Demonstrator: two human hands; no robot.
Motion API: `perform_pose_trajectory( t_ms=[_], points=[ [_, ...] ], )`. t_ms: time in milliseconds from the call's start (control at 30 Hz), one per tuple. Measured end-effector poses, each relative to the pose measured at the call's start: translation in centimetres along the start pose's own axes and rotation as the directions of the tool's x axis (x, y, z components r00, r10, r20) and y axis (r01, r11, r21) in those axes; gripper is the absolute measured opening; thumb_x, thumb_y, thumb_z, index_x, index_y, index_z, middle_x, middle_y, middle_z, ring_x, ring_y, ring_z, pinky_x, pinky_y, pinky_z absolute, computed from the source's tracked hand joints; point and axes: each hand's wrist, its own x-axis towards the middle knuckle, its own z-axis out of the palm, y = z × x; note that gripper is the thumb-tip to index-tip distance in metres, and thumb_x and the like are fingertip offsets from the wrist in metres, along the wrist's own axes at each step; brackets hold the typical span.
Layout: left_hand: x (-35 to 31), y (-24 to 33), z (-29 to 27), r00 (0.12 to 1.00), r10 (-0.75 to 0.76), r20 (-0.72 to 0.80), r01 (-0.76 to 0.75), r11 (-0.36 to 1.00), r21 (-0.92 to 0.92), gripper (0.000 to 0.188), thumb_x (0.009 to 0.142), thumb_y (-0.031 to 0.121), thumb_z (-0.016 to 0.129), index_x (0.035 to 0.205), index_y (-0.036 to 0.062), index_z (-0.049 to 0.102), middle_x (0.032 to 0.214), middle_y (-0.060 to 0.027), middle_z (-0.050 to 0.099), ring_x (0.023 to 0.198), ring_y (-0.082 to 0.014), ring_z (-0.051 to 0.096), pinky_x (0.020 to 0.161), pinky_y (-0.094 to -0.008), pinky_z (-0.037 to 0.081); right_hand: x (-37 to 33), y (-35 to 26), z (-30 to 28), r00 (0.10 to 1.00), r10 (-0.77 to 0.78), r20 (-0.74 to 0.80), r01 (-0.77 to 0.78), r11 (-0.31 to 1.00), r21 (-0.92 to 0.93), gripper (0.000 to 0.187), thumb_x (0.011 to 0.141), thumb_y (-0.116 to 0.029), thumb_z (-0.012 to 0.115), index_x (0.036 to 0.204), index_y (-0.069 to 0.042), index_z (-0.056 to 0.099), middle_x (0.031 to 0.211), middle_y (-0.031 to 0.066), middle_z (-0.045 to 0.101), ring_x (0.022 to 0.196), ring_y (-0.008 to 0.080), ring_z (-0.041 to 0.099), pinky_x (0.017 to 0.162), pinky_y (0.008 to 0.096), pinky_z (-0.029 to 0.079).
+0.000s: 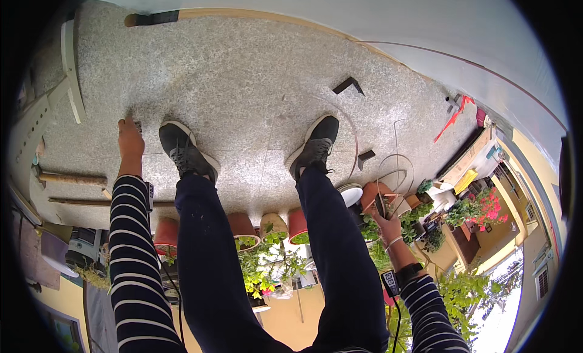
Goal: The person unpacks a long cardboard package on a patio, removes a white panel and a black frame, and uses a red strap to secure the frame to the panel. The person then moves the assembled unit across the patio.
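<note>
My left hand (130,145) is held low over the speckled floor, left of my left shoe (184,148). Its fingers are closed on a small greyish thing that I cannot make out. On the right, my right hand (388,227) is closed around a thin wire (396,156). The wire curves up from the fingers in loose loops, with one end sticking out straight. Something dark shows at the fingertips, too small to name. Behind that hand are an orange clay pot (371,194) and green plants.
Two black angle-shaped pieces (348,84) lie right of my right shoe (317,145). Potted plants (243,227) line the area behind my legs. Wooden sticks (73,179), a pale strip (73,74) and a perforated bar (33,131) are at left; a red ribbon (454,119) at right.
</note>
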Motion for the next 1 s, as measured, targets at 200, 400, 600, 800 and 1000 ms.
perform_pose_trajectory(
  t_ms=[200,400,600,800,1000],
  points=[
    [2.4,0.2,1.5,0.996,-0.061,0.060,0.047,0.977,0.208,0.024,0.090,0.005,0.058,0.114,0.0011,0.056,0.112,-0.0245,0.056,0.097,-0.0441,0.063,0.080,-0.0494,0.055,8.8,3.8,2.7,0.978,0.192,0.082,-0.208,0.861,0.463,0.036,0.097,-0.042,0.058,0.078,-0.010,0.058,0.055,-0.0038,0.042,0.039,0.0085,0.034,0.037,0.0254,0.025],
    [1.5,0.4,0.4,0.977,0.164,0.138,-0.197,0.940,0.278,0.011,0.087,0.010,0.059,0.091,0.0007,0.064,0.101,-0.0223,0.061,0.094,-0.0432,0.064,0.079,-0.0512,0.053,20.4,7.3,6.9,0.980,0.197,-0.015,-0.170,0.878,0.447,0.037,0.101,-0.040,0.044,0.101,-0.007,0.063,0.073,0.0032,0.060,0.037,0.0119,0.039,0.034,0.0272,0.032],
    [0.3,1.8,2.1,0.984,-0.097,0.152,0.082,0.992,0.099,0.053,0.076,0.013,0.079,0.119,0.0019,0.050,0.109,-0.0198,0.065,0.101,-0.0394,0.065,0.083,-0.0464,0.054,29.5,8.2,9.1,0.977,0.077,-0.201,-0.043,0.985,0.165,0.037,0.097,-0.038,0.053,0.109,-0.010,0.073,0.077,0.0137,0.063,0.057,0.0251,0.061,0.050,0.0390,0.047],
    [0.2,2.4,4.1,0.905,-0.393,0.161,0.400,0.916,-0.016,0.032,0.081,0.016,0.077,0.099,-0.0019,0.058,0.092,-0.0173,0.067,0.080,-0.0265,0.069,0.059,-0.0401,0.060,32.8,7.7,9.9,0.990,0.103,0.096,-0.135,0.884,0.447,0.042,0.101,-0.043,0.045,0.125,-0.014,0.065,0.101,0.0045,0.066,0.053,0.0128,0.060,0.042,0.0265,0.039],
    [-0.7,16.1,-1.7,0.994,0.097,-0.047,-0.081,0.961,0.264,0.019,0.087,0.013,0.063,0.101,0.0007,0.057,0.094,-0.0213,0.068,0.085,-0.0410,0.066,0.076,-0.0492,0.052,32.0,6.3,11.6,0.986,0.072,-0.150,-0.020,0.946,0.324,0.044,0.099,-0.042,0.052,0.109,-0.001,0.066,0.079,0.0092,0.066,0.054,0.0174,0.062,0.050,0.0324,0.048]
  ],
)
